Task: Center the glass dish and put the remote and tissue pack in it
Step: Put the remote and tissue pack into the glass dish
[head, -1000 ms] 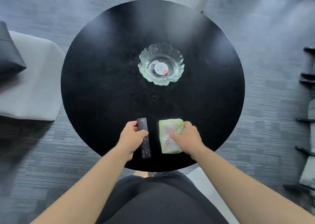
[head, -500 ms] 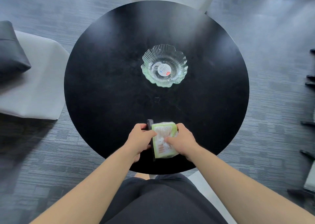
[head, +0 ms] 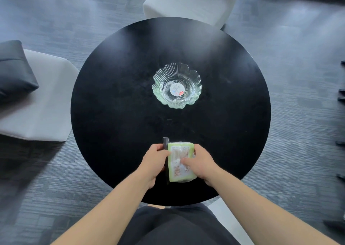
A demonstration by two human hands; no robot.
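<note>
Hands at the near edge of the worktop (head: 115,99), close together. Left hand (head: 155,163): fingers curled round the black remote (head: 165,143), thumb on top; only the far end of the remote and a thin dark strip along its right edge show, the rest is hidden under the hand and the pack. Right hand (head: 198,162): fingers closed on the green-edged tissue pack (head: 179,158), thumb pressing its printed top face, fingers wrapped round its right side. Pack lies just right of the remote, touching or overlapping it; which of the two, cannot tell. Whether either item is lifted clear of the worktop, cannot tell. Barcode visible on the near left part of the pack.

Glass dish (head: 162,84): clear, scalloped rim, ribbed wall, round white sticker in the bottom. Stands upright about the middle of the round black worktop, well apart from the hands, on the far side of them. Nothing inside it but the sticker.

Surroundings: pale upholstered seat (head: 43,103) to the left with a dark cushion (head: 13,69) on it; second pale seat (head: 190,0) at the far side of the worktop. Grey carpeted floor (head: 298,58) all round. Person's bare forearms and dark clothing at the near bottom of the view.
</note>
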